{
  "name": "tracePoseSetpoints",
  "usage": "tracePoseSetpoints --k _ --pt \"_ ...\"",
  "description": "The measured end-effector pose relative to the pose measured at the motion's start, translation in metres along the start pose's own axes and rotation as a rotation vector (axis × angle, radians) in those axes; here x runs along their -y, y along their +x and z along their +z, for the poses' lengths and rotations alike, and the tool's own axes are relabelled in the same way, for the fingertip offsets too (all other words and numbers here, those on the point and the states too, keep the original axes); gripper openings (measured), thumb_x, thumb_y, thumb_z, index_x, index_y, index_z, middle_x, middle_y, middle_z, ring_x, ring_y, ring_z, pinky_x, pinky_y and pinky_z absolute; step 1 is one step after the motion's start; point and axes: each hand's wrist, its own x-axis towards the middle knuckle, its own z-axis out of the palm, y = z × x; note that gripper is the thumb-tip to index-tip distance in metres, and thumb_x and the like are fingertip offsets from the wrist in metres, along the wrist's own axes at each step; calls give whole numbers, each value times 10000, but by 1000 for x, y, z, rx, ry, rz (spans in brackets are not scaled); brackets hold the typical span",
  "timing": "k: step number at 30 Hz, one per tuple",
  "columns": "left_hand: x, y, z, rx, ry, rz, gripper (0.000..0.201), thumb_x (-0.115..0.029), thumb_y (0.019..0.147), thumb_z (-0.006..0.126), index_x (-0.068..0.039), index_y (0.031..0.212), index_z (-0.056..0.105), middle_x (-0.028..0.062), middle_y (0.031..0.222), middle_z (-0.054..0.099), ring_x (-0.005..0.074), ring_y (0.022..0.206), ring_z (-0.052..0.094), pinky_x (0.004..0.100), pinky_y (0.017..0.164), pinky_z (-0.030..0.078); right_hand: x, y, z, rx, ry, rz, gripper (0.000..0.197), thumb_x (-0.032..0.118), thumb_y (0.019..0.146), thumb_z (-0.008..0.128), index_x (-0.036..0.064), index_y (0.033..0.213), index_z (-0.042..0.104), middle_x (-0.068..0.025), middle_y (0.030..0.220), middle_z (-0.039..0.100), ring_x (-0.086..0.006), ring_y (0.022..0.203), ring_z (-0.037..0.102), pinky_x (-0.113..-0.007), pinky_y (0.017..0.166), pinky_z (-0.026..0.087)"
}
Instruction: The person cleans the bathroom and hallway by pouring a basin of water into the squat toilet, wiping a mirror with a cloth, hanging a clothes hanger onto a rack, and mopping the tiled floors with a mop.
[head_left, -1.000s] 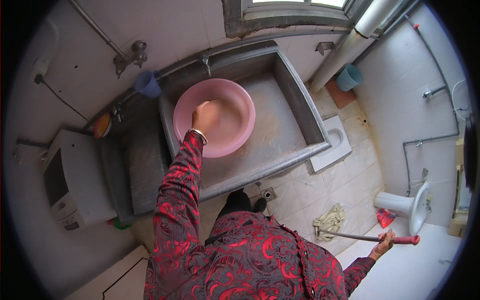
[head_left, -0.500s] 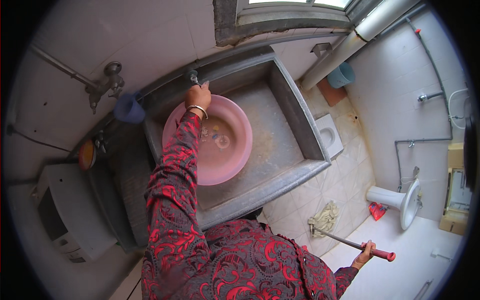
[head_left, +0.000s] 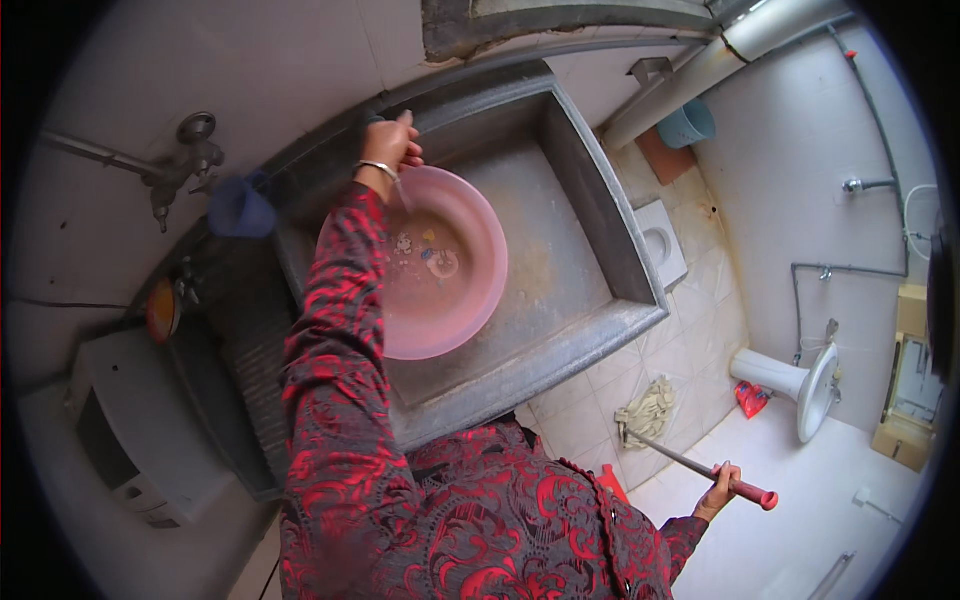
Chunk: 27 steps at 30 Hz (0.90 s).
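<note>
With its bangle on the wrist, my left hand [head_left: 388, 148] is closed around the wall tap at the back of the stone sink [head_left: 545, 345]; the hand covers most of the tap. Below it sits a pink plastic basin [head_left: 485, 290], with a faint stream of water running down into it. The basin's bottom bears a printed pattern, and the water in it looks shallow. Out to the right, my right hand [head_left: 717, 492] grips the handle of a mop [head_left: 665, 448]. The handle ends in a red grip, and the pale mop head [head_left: 648, 412] rests on the floor tiles.
A blue cup [head_left: 240, 207] hangs by the left taps [head_left: 180, 165]. A washing machine [head_left: 125, 420] stands left of the sink. Rightward are a squat toilet [head_left: 660, 245], a blue bucket [head_left: 688, 124], a pedestal washbasin [head_left: 820, 395] and a red bag [head_left: 750, 398].
My left hand has turned at the tap, its thumb now pointing up, and a stream of water shows below it. The view has shifted slightly; my right hand still holds the mop.
</note>
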Motion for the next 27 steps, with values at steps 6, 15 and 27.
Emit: tracePoseSetpoints --k 6,15,27 --pt "-6 3 -35 -98 -43 276 241 -260 850 555 -38 940 585 78 565 570 141 403 542 245 348 390 -3 6 4 18 -39 5 245 181 835 564 90 658 422 -6 637 438 -132 680 440 -300 731 370" --pt "-9 -14 -4 -73 143 250 415 -204 828 591 -58 1207 507 75 589 576 139 424 540 286 424 461 -3 -4 20 50 -83 -16 245 198 819 589 95 650 444 -7 618 456 -125 648 453 -274 671 368" --pt "0 -9 7 -41 353 291 492 -229 811 592 -71 1259 464 86 630 606 167 449 574 314 498 483 -3 -18 16 49 -54 -5 254 205 818 589 93 655 429 -6 627 438 -126 654 434 -277 676 363"
